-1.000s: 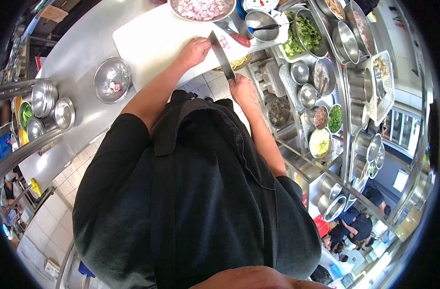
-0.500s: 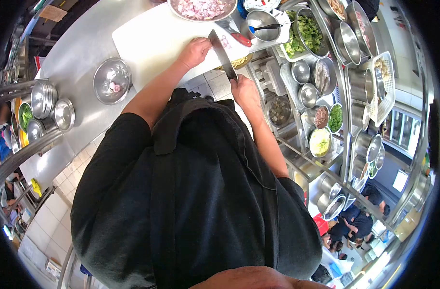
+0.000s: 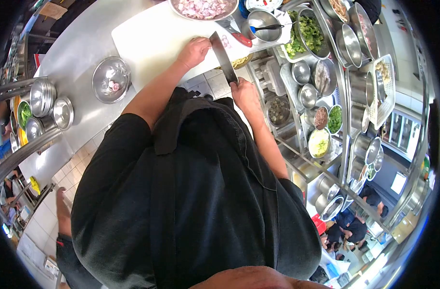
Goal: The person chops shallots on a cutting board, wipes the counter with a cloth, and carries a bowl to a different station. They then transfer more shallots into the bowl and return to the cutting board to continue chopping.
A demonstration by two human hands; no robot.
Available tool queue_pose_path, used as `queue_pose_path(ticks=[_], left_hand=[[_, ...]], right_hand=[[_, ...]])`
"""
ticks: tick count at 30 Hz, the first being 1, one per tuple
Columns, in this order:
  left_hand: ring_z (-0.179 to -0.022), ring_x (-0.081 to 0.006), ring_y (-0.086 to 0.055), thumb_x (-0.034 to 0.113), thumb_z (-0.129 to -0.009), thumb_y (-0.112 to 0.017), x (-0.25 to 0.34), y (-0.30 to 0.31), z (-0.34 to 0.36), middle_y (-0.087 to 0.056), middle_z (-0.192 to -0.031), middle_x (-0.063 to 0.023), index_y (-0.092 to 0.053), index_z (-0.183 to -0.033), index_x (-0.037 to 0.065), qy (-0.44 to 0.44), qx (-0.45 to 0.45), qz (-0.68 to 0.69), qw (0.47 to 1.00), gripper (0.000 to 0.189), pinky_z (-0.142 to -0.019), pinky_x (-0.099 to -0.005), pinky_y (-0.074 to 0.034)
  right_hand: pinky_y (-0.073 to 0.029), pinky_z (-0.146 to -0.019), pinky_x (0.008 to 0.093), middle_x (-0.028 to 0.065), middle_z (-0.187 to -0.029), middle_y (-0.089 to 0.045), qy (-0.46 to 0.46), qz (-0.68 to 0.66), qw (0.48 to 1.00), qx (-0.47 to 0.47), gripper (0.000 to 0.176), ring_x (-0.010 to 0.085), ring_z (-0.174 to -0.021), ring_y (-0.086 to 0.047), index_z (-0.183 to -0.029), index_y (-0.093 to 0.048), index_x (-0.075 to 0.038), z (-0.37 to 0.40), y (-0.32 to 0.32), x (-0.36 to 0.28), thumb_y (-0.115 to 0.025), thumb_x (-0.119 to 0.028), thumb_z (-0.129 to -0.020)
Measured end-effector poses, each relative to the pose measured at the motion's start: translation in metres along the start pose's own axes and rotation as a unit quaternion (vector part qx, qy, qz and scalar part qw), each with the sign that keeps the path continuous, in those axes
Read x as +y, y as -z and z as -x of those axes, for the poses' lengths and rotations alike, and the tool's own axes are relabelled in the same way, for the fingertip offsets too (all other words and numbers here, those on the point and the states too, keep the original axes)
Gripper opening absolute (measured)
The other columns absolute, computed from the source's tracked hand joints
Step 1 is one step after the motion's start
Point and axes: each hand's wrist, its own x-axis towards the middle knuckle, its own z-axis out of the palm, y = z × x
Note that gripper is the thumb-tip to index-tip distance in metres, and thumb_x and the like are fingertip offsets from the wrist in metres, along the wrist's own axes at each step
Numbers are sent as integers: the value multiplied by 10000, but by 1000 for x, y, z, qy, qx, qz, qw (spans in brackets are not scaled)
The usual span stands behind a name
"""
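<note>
Underneath, a curved stainless-steel counter (image 3: 80,53), with a large white rectangular cutting board (image 3: 147,38) lying across it. At the board's far edge, a wide steel bowl of chopped pink shallot (image 3: 203,7); on bare counter to the left, a smaller round steel bowl with a few peeled pieces (image 3: 111,79). Across the board's near right corner, a broad steel cleaver (image 3: 223,55), gripped by the right hand (image 3: 245,94) with fingers wrapped shut round the handle. Against the blade's flat, the left hand (image 3: 195,50), fingers curled together over something hidden. Just beyond the blade, a few pink shallot slices (image 3: 224,42).

Likely trouble: knuckles touching steel, so a nick on any slip; slices close to the board's edge, apt to drop off. Plenty of bare board leftward; cramped rightward, with a red-handled knife (image 3: 239,38) near.
</note>
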Motion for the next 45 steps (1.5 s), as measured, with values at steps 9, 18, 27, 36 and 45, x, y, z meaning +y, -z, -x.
queue_pose_path(ticks=[9,18,27,36,45], left_hand=[[-906,-300,-652,35,-849,-656,-1,-4,-2,-685,-946,-115,-669,-869,20,-10,-7,-21,1000,29,-832,-383,-530],[-889,-300,-637,89,-824,-700,35,31,-9,-663,-891,-105,-672,-843,44,47,66,0,997,55,-829,-401,-512],[-853,-330,-685,206,-872,-677,33,199,70,-706,-948,-116,-728,-919,80,302,140,-69,940,144,-820,-440,-541],[-1076,-348,-649,188,-865,-677,-22,277,160,-678,-1152,-172,-721,-1104,135,525,-97,-258,805,249,-953,-447,-508],[-1034,-349,-654,264,-868,-669,-31,268,159,-688,-1094,-172,-713,-1073,110,447,-62,-309,837,260,-928,-449,-510]], right_hand=[[-501,-854,529,276,-955,-679,13,2,1000,1,302,462,-950,-642,-1012,-659,-22,-21,0,4,-580,-300,-924],[-497,-831,534,271,-915,-679,29,-24,998,51,290,465,-915,-643,-1004,-672,-27,-7,5,10,-591,-292,-917],[-502,-836,504,290,-963,-674,51,-60,997,-18,317,462,-953,-642,-1027,-674,17,-9,-23,4,-611,-270,-907],[-496,-831,497,284,-955,-674,46,-82,995,-38,317,461,-952,-639,-1034,-670,17,-12,-20,2,-609,-269,-909],[-506,-848,487,278,-953,-682,42,-93,994,-48,310,448,-952,-650,-1031,-680,3,-21,-30,18,-619,-273,-905]])
